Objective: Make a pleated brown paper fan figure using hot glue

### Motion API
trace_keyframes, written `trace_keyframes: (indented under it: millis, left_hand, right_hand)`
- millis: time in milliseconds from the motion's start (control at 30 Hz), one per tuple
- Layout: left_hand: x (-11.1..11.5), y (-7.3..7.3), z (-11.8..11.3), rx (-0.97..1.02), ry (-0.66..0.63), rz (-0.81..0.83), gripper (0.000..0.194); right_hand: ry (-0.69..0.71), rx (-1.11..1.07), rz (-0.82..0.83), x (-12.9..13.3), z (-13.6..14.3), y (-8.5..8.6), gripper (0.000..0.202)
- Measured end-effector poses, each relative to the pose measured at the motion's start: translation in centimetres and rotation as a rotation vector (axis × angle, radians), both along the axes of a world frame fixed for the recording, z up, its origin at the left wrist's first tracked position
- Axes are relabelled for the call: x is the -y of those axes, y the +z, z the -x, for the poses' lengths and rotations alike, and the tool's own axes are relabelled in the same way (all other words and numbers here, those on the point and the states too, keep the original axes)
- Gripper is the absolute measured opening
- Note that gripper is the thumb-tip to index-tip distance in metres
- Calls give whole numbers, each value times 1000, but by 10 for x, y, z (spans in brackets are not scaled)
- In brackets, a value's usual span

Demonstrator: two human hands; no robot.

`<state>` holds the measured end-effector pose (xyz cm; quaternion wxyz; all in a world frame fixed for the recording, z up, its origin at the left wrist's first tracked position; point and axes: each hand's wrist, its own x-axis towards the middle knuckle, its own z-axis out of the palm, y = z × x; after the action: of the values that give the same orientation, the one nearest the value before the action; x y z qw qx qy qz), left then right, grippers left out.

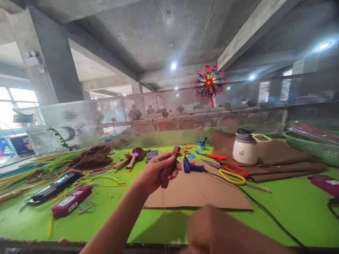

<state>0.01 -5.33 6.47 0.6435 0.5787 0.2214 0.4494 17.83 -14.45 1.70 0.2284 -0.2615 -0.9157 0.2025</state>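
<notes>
My left hand [165,167] is closed on a narrow brown strip [171,171], held upright at a slant above a sheet of brown cardboard [190,192]. Its material, folded cloth or something stiffer, I cannot make out. Thin yellow thread [162,201] hangs from the strip's lower end toward the table's front edge. Low in the view, near that thread, my right hand [202,227] is smeared by motion. Its fingers cannot be made out, nor whether it holds the thread. Just beyond the strip lies a blue glue gun [192,167] with a black cord.
Right: scissors [233,175], red-handled tool [215,156], white jug [245,148], brown cloth [286,160], green basket [312,148]. Left: coloured stems [31,162], black device [55,187], purple box [72,201], brown bundle [131,160], phone [152,156]. A perforated metal screen [148,123] stands behind.
</notes>
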Motion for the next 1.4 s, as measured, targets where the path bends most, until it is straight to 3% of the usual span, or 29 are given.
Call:
trace_keyframes:
  millis: [67,100,167,233,367,467,633,933,1133,1400]
  left_hand:
    - [-1,-4,0,-2,-13,3,17]
    - [-2,-5,0,-6,-16,2,16]
    - [-4,-7,0,-17,-18,5,15]
    - [-6,-8,0,-27,-20,13,15]
    - [-13,-11,0,-48,-41,26,18]
    - [-20,-18,0,-61,-50,24,20]
    - [-32,-34,-1,-105,-40,45,23]
    - [-39,-55,-8,-249,-144,90,33]
    - [-37,-67,-10,-297,-174,110,36]
    - [-34,-69,-12,-325,-226,107,40]
  right_hand:
    - [-113,-94,-12,-23,-15,21,38]
    - [-213,-256,-20,-35,-20,30,39]
    - [-307,-478,-66,-57,-25,42,34]
    - [-334,-546,-98,-76,-23,46,24]
    - [-325,-464,-66,-102,-12,36,24]
    - [-301,-474,88,-113,-9,27,24]
    - [-118,-570,350,-122,-23,25,19]
    - [-286,-567,230,-130,-37,25,16]
    - [-268,-564,183,-130,-36,13,23]
    - [-295,-553,128,-139,-37,2,23]
